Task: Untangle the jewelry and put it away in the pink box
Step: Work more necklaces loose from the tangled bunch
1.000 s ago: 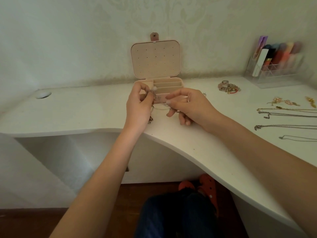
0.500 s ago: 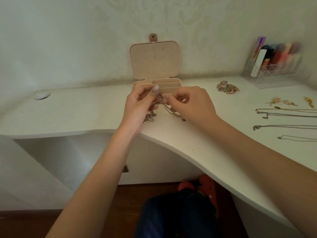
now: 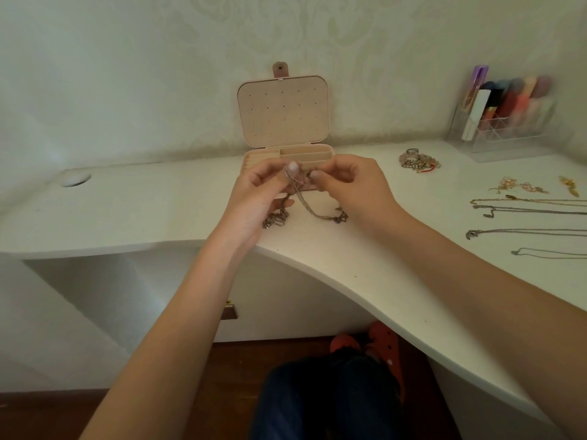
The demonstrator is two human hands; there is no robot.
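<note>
Silvery tangled chains [image 3: 305,201] hang pinched between the left hand [image 3: 263,192] and right hand [image 3: 352,182] before the open pink box [image 3: 286,154] on the white desk [image 3: 158,211], mid-untangling; next likely teasing strands apart.

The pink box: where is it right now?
Head view: the pink box sits open at the back of the white desk against the wall, just behind both hands.

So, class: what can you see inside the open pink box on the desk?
The pink box shows bare dividers: ridged rows at left, long slots at right, no jewelry visible. Its front is hidden by the left hand and right hand pinching the tangled chain.
</note>
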